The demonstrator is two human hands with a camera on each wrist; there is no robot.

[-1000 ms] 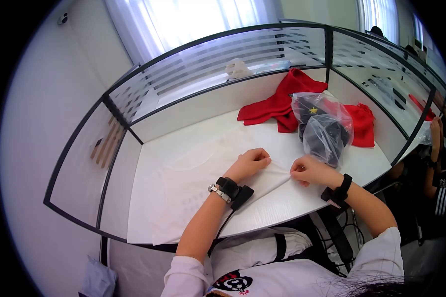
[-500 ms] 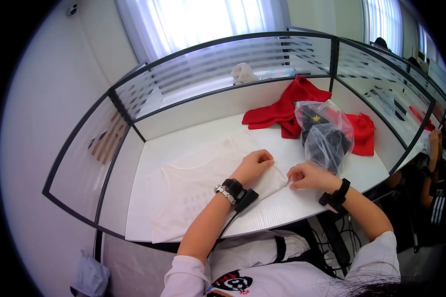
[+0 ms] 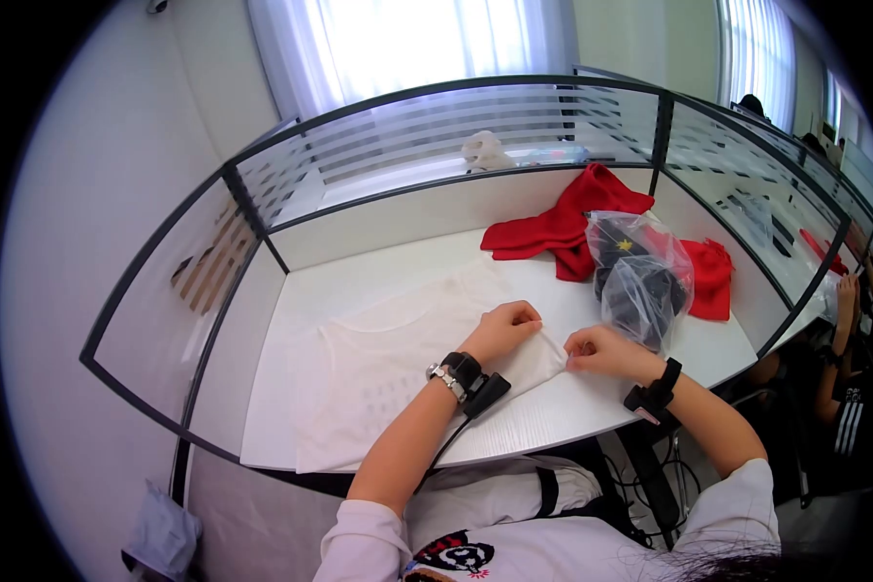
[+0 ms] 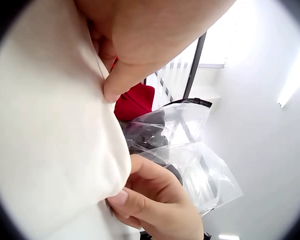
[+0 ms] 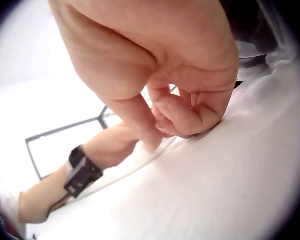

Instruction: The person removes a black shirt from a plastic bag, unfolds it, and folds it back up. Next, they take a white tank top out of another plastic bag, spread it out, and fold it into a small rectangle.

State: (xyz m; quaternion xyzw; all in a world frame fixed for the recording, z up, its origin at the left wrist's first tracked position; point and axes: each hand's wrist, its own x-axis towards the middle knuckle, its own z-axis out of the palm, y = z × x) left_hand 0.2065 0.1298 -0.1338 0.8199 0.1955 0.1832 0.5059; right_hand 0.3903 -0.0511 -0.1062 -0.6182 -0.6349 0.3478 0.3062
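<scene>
A thin white top [image 3: 388, 359] lies spread over the desk, its curved neckline to the left and faint print showing through near the front. My left hand [image 3: 500, 330] pinches its right edge between thumb and fingers, as the left wrist view also shows along the cloth [image 4: 55, 115]. A short way to the right, my right hand [image 3: 611, 351] pinches the corner of the same edge, thumb against curled fingers. The right wrist view has this right hand [image 5: 160, 75] close over the pale desk, with the left hand beyond it.
Behind my right hand sits a clear plastic bag [image 3: 645, 291] of dark cloth with a yellow emblem. A red knitted garment [image 3: 567, 218] lies behind and under it. Low partition panels [image 3: 388, 218] enclose the desk [image 3: 475, 436]. Another person's arm [image 3: 846, 310] shows at the far right.
A second ago the edge was pulled taut between both hands; it now lies slacker and lower. My right hand shifted slightly, its fingers regripping the corner. The head view has tilted up a little.
</scene>
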